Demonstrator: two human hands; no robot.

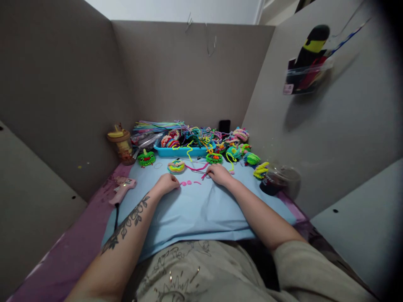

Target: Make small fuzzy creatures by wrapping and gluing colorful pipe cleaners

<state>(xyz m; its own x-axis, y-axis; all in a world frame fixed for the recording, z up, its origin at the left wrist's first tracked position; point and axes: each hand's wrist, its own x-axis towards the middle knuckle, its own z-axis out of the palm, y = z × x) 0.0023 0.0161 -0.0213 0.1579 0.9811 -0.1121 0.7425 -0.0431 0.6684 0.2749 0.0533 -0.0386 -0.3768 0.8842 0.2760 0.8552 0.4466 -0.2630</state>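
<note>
My left hand (169, 183) rests curled on the light blue sheet (195, 214), right next to a few small pink pieces (189, 183). My right hand (219, 173) lies closed on a thin metal tool (199, 171), likely scissors, whose tip meets a pink pipe cleaner (197, 167). Just beyond the hands sits a round multicoloured coiled piece (176, 166). What the left fingers hold, if anything, is hidden.
A blue tray (181, 152) full of coiled pipe-cleaner figures and loose stems stands at the back. A pink glue gun (122, 188) lies left, a yellow-lidded jar (121, 144) behind it. A dark lidded cup (277, 179) stands right. Grey partition walls enclose the desk.
</note>
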